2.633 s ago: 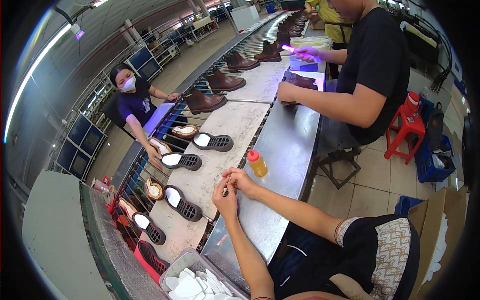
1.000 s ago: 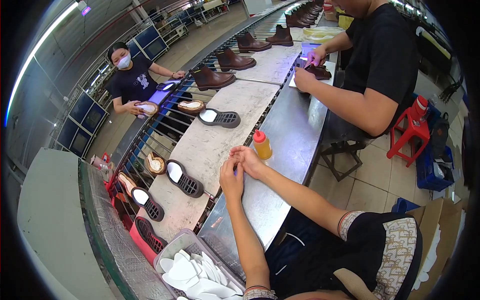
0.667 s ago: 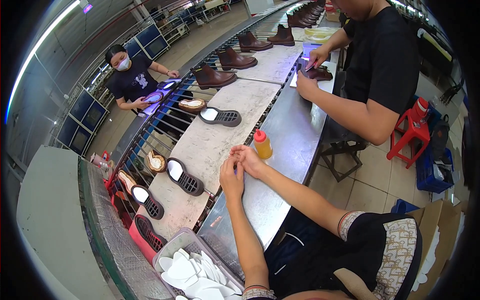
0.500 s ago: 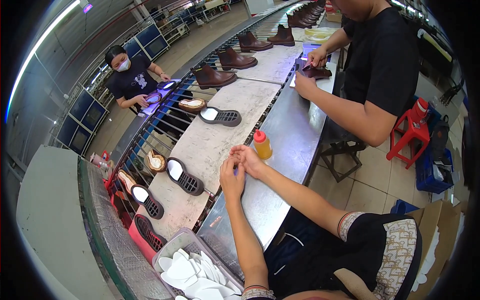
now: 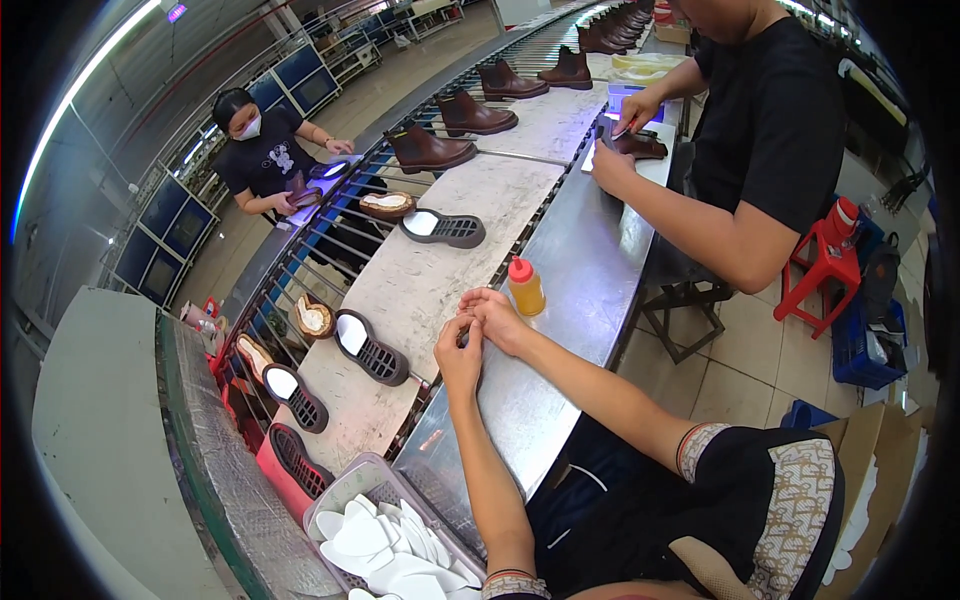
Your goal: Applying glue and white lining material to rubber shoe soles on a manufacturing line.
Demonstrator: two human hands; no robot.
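Note:
My left hand [image 5: 459, 358] and my right hand [image 5: 497, 322] meet over the near edge of the metal bench. The left hand's thumb and fingers are pinched together at the right hand's fingertips; whatever they hold, if anything, is hidden. My right hand is turned palm up, its fingers stretched and slightly bent. Just beyond it stands a yellow squeeze bottle [image 5: 527, 290] with a red cap, untouched. On the conveyor, dark shoe soles with white heel pads lie near my hands, one sole [image 5: 372, 348] to the left and another sole [image 5: 443, 228] farther off.
A plastic basket [image 5: 418, 503] of white pads [image 5: 385, 545] stands at lower left. Brown boots [image 5: 432, 150] line the conveyor [image 5: 490, 195]. At right, a co-worker [image 5: 770, 150] handles a brown shoe piece; across the conveyor, another person [image 5: 265, 155] works. A red stool [image 5: 820, 265] stands right.
My left hand has shifted slightly left, its fingers still at the right hand. The soles and boots have moved very slightly along. Both co-workers' hands have moved a little.

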